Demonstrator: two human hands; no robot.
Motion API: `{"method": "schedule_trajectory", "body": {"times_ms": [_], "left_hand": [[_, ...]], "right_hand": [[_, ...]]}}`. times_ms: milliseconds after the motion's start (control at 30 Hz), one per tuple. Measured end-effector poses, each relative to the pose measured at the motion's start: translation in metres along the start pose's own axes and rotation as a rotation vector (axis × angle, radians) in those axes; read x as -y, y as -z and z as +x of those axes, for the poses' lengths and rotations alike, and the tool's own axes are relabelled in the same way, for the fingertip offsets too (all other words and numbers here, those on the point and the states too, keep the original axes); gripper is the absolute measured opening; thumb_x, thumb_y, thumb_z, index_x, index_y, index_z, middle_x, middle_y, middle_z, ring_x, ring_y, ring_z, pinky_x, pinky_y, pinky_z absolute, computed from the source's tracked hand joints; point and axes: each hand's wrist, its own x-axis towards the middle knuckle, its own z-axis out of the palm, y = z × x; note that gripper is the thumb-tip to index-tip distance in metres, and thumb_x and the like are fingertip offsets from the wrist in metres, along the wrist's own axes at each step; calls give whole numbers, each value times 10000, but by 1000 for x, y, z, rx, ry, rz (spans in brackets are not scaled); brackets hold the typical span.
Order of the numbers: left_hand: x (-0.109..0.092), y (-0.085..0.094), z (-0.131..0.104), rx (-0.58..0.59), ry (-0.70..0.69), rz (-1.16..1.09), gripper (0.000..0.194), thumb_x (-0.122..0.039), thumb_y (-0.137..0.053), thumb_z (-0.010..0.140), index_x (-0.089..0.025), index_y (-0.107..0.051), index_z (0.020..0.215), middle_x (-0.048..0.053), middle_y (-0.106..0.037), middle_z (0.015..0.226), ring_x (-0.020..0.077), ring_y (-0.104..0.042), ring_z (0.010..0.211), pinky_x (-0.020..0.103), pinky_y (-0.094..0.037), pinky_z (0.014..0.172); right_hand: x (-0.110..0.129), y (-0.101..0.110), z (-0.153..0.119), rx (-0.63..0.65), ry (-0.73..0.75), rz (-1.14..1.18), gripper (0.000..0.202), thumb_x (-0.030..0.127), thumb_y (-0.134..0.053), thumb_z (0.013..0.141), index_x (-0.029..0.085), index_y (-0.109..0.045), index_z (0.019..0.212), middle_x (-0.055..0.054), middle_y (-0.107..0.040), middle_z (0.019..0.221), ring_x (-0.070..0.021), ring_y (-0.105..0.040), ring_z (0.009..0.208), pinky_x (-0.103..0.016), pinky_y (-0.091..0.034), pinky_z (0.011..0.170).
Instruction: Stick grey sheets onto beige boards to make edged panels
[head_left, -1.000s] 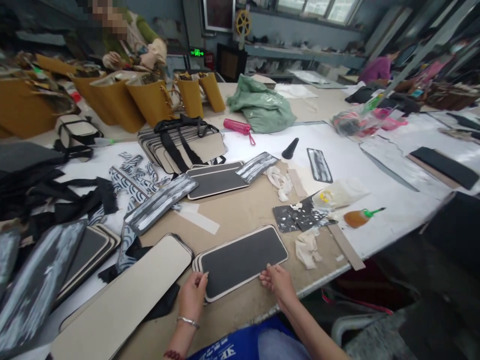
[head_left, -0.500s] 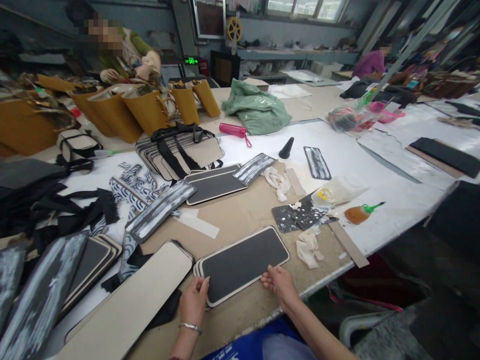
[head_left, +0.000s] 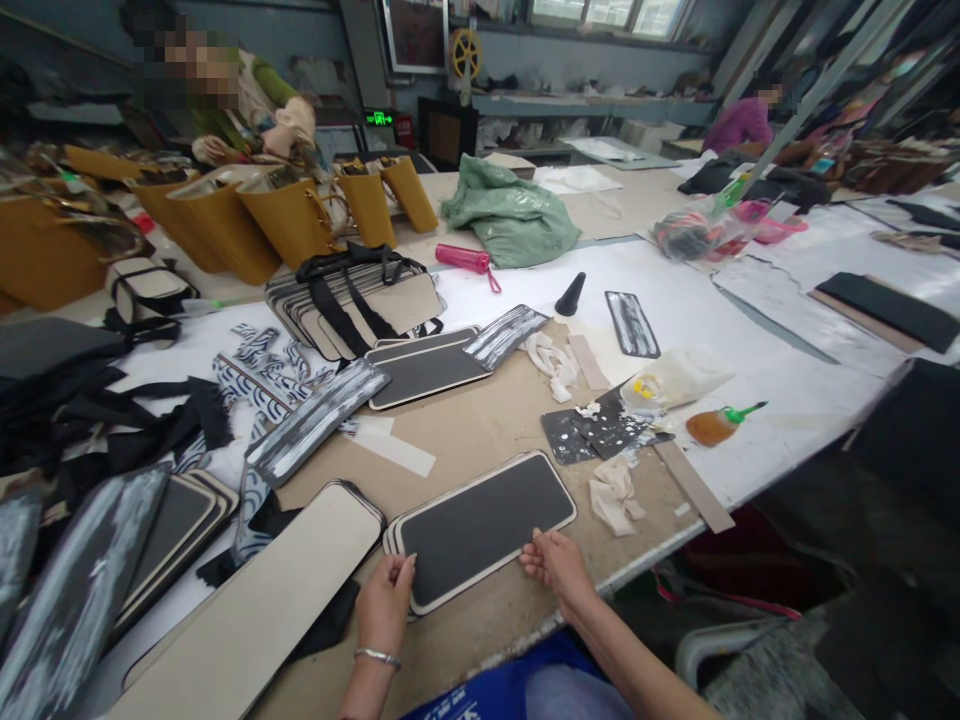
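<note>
Dark grey rounded rectangular panel with a beige border (head_left: 484,530) atop a small stack (head_left: 391,543) at near centre, left hand (head_left: 385,602) pinching its left edge, right hand (head_left: 556,570) pinching its near edge, long beige rounded board (head_left: 259,600) to the left, amber bottle with green nozzle (head_left: 711,428) to the right

matt dark panel (head_left: 487,530); shiny metal bracelet (head_left: 377,657); crinkled, glossy green sack (head_left: 517,215)

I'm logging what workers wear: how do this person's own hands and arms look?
The left hand and right hand are both ungloved. The left wears a silver-coloured bracelet at the wrist; the right shows none. The left forearm and right forearm are bare, with no sleeve in view.
</note>
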Motion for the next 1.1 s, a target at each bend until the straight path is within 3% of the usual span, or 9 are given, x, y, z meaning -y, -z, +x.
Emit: {"method": "schedule_trajectory", "body": {"times_ms": [433, 633, 833, 933, 1100], "left_hand": [[-1, 0, 1, 3, 8, 54, 215, -363, -494, 698, -200, -548, 570, 4, -580, 528, 177, -552, 541, 255, -379, 548], [-1, -3, -2, -50, -49, 65, 198, -255, -492, 734, -178, -502, 552, -8, -535, 517, 137, -507, 523, 228, -343, 532], [4, -10, 1, -80, -22, 55, 187, -219, -518, 736, -172, -497, 556, -27, -509, 513, 114, -487, 526, 213, -337, 542], [5, -9, 0, -69, -20, 42, 193, -226, -510, 740, -176, -490, 555, -28, -500, 502, 118, -479, 516, 218, -330, 536], [6, -6, 0, -41, -20, 31, 198, -271, -495, 740, -188, -488, 561, -25, -504, 498, 133, -481, 507, 233, -330, 537]], "right_hand": [[4, -3, -1, -21, -27, -44, 249, 232, -644, 711, 154, -478, 543, -13, -580, 473, -87, -535, 399, -164, -426, 378], [7, 4, -2, 48, -35, -141, 282, 330, -688, 650, 155, -484, 564, 4, -572, 486, -80, -534, 427, -162, -423, 408], [22, 24, 5, 119, -85, -445, 390, 518, -652, 600, 156, -509, 612, 9, -541, 487, -92, -502, 416, -186, -366, 387], [32, 39, 15, 96, 97, -598, 404, 572, -553, 650, 176, -486, 610, 5, -535, 507, -110, -498, 438, -209, -359, 397], [45, 57, 43, -118, 667, -1003, 350, 468, -401, 755, 158, -562, 757, -88, -618, 702, -210, -570, 674, -338, -450, 630]]}}
